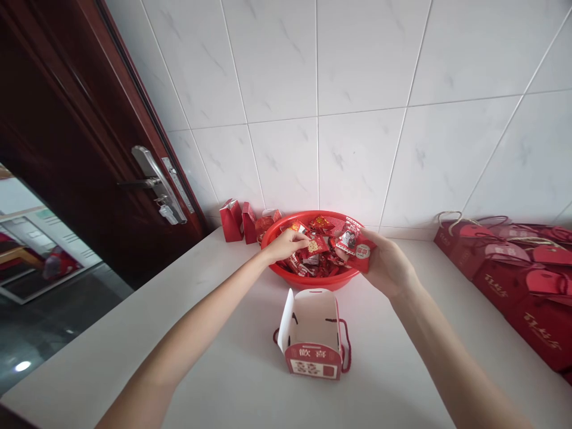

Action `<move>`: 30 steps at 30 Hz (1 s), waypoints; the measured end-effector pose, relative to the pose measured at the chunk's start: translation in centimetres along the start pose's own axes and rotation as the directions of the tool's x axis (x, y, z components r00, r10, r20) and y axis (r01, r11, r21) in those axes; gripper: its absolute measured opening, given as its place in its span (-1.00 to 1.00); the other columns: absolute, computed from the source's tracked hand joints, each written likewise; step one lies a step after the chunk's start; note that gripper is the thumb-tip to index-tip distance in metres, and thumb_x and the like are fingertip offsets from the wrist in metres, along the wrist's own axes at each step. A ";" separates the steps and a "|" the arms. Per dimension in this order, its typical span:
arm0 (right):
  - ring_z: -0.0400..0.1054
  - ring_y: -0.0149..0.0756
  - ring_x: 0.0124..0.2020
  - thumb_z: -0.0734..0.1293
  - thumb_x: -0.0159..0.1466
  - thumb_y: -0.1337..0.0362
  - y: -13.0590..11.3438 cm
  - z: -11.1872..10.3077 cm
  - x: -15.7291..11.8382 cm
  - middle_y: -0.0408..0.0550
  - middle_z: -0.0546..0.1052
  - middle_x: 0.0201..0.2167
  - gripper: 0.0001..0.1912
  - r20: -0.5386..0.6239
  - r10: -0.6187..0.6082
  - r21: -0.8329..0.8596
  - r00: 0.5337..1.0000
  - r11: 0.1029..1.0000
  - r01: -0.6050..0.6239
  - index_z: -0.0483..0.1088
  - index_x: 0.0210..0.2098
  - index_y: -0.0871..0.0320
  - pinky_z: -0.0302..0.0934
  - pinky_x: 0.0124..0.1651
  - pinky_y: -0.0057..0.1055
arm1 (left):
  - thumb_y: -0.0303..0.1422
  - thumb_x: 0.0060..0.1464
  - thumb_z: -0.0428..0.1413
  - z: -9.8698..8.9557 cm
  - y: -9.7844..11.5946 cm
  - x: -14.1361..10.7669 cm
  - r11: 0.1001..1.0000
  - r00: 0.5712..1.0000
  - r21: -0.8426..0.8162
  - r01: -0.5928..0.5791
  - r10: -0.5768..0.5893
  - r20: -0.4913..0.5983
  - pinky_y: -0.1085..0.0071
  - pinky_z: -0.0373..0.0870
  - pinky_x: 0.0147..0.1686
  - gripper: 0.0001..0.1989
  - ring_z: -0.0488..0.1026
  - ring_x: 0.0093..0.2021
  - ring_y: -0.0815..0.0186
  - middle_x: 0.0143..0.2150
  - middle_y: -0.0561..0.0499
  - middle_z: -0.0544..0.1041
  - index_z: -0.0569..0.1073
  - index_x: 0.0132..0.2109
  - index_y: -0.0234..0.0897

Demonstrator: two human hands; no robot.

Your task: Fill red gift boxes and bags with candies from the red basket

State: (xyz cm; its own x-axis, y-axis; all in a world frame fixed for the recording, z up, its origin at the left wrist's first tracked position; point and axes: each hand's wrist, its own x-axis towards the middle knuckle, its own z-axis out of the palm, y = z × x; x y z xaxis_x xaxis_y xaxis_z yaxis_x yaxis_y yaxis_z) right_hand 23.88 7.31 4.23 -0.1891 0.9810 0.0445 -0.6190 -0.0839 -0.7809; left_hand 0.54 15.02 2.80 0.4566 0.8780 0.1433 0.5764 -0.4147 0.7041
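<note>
A red plastic basket [313, 283] full of wrapped sweets stands near the wall. Over its left side my left hand [288, 243] pinches the corner of a small red packet [316, 245]. My right hand [386, 262] is at the basket's right rim, its fingers closed round several red packets [358, 251] with white and gold print. In front of the basket sits a red and white paper box [311, 353] with its top open, cord handles at its sides and a bare white inside.
Small red boxes [232, 221] stand left of the basket by the wall. Rows of red gift boxes [504, 286] with cord handles fill the right side of the white table [214, 357]. A dark red door [89, 119] with a metal handle stands open at left.
</note>
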 end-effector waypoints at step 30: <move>0.42 -0.38 -0.51 0.59 0.03 0.25 0.1 0.8 -0.3 -0.10 0.60 -0.41 -0.76 -0.177 -0.042 -0.040 0.983 0.999 0.035 0.53 -0.38 0.19 0.38 -0.53 -0.50 | -0.36 0.04 0.23 0.7 0.9 1.2 0.941 0.849 0.335 -0.048 -0.139 0.510 0.34 0.45 -0.13 -0.79 0.58 -0.10 0.13 -0.13 -0.04 0.67 0.63 -0.13 -0.21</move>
State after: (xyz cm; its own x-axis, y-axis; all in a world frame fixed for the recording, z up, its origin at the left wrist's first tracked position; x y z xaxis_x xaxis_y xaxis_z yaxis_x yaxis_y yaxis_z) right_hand 23.27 6.90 4.64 -0.0253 0.9991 -0.0339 -0.5943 -0.0424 -0.8032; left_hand 2.06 15.52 3.13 0.6535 0.6809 -0.3308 0.7477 -0.5124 0.4225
